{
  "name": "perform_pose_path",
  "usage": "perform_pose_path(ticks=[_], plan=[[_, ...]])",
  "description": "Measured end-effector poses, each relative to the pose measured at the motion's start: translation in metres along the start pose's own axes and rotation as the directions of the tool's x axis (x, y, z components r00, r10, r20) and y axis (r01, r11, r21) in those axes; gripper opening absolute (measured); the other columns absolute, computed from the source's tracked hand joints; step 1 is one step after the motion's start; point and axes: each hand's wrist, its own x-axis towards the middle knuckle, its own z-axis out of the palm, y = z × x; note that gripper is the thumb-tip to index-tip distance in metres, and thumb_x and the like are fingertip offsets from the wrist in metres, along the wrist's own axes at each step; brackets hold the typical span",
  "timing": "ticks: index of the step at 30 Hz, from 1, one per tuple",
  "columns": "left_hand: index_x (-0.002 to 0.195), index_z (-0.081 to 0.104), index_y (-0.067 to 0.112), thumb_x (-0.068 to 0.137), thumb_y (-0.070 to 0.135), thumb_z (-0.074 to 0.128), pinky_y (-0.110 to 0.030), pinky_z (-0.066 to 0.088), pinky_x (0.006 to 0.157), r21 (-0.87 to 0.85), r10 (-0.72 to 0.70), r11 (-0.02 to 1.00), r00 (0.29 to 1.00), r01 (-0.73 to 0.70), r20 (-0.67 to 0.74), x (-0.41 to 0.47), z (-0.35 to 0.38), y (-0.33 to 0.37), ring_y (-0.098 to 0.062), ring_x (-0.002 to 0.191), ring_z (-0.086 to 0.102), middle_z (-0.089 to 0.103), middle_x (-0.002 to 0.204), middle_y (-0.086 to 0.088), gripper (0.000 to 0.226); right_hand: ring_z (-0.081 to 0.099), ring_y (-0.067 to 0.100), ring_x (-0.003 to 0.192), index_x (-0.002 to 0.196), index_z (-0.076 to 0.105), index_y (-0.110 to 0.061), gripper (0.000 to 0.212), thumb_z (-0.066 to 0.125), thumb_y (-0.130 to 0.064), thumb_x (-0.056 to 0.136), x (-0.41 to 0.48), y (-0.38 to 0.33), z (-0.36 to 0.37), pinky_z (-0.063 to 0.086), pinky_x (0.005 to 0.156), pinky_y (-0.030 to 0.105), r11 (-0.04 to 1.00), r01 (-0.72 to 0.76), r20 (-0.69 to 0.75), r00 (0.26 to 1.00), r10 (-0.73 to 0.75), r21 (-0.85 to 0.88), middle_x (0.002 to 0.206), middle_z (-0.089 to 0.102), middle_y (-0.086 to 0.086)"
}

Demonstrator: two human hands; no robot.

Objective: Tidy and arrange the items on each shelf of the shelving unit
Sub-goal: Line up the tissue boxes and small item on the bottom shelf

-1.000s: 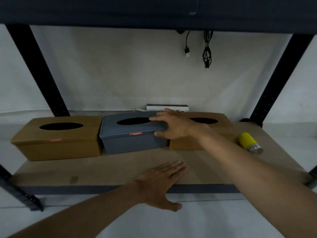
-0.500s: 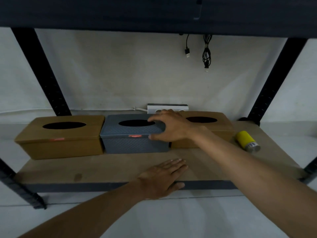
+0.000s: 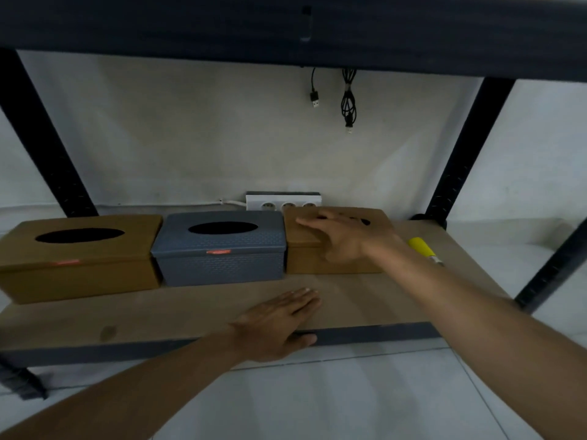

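Note:
Three tissue boxes stand in a row on the wooden shelf board (image 3: 158,312): a brown box (image 3: 79,258) at left, a grey box (image 3: 222,249) in the middle, a second brown box (image 3: 305,249) at right. My right hand (image 3: 346,236) lies over the right brown box, fingers spread across its lid and thumb down its front face. My left hand (image 3: 279,322) rests flat on the shelf's front edge, holding nothing. A yellow bottle (image 3: 424,249) lies on its side to the right of my right wrist.
A white power strip (image 3: 282,203) sits against the wall behind the boxes. Black cables (image 3: 348,103) hang from the shelf above. Black uprights (image 3: 457,160) frame both sides, and the dark upper shelf (image 3: 286,27) runs close overhead.
My right hand has let go of the grey box and shifted right onto the right brown box. The grey box now sits straight between the two brown ones. My left hand stays put.

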Motion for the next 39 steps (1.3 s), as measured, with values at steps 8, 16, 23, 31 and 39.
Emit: perform_pose_path(ticks=[8, 16, 23, 31, 39], plan=[[0.159, -0.004, 0.022, 0.102, 0.062, 0.021, -0.01, -0.015, 0.109, -0.036, 0.057, 0.998, 0.998, -0.058, -0.015, 0.038, 0.002, 0.031, 0.004, 0.143, -0.018, -0.011, 0.164, 0.009, 0.074, 0.053, 0.01, 0.107, 0.116, 0.063, -0.039, 0.03, 0.068, -0.035, 0.086, -0.038, 0.065, -0.031, 0.039, 0.087, 0.018, 0.882, -0.077, -0.377, 0.884, 0.276, 0.465, 0.119, 0.055, -0.005], [0.159, -0.004, 0.023, 0.102, 0.061, 0.022, -0.021, -0.004, 0.119, -0.085, 0.075, 0.993, 0.997, -0.076, -0.012, 0.078, 0.003, 0.067, 0.0, 0.147, -0.014, -0.013, 0.16, 0.015, 0.073, 0.054, 0.026, 0.112, 0.128, 0.053, -0.024, 0.056, 0.078, -0.04, 0.08, -0.086, 0.162, 0.02, 0.046, 0.081, 0.03, 0.74, -0.528, -0.102, 0.782, 0.615, 0.416, 0.133, 0.051, 0.008], [0.159, -0.004, 0.021, 0.103, 0.058, 0.023, -0.014, -0.012, 0.112, -0.063, 0.052, 0.997, 0.999, -0.053, -0.015, 0.096, 0.008, 0.078, -0.003, 0.149, -0.01, -0.01, 0.166, 0.005, 0.072, 0.056, 0.023, 0.094, 0.131, 0.043, -0.026, 0.064, 0.077, -0.047, 0.08, -0.094, 0.166, 0.062, 0.042, 0.07, 0.032, 0.79, -0.42, -0.201, 0.813, 0.547, 0.447, 0.11, 0.057, 0.004], [0.159, -0.005, 0.023, 0.102, 0.061, 0.023, -0.01, -0.019, 0.106, -0.043, 0.066, 0.997, 0.997, -0.068, -0.032, 0.094, 0.01, 0.077, 0.004, 0.143, -0.016, -0.013, 0.164, 0.009, 0.075, 0.061, 0.018, 0.098, 0.116, 0.066, -0.013, 0.039, 0.079, -0.008, 0.079, -0.083, 0.178, 0.058, 0.042, 0.068, 0.014, 0.735, -0.183, -0.396, 0.745, 0.537, 0.653, 0.104, 0.063, 0.004], [0.158, -0.008, 0.024, 0.101, 0.063, 0.027, -0.008, -0.022, 0.103, -0.047, 0.077, 0.996, 0.997, -0.079, -0.026, 0.094, 0.011, 0.076, 0.007, 0.139, -0.02, -0.015, 0.163, 0.011, 0.078, 0.063, 0.012, 0.101, 0.118, 0.061, -0.026, 0.047, 0.069, 0.003, 0.081, -0.071, 0.176, 0.048, 0.051, 0.067, 0.019, 0.709, -0.088, -0.354, 0.82, 0.451, 0.7, 0.11, 0.064, -0.005]])
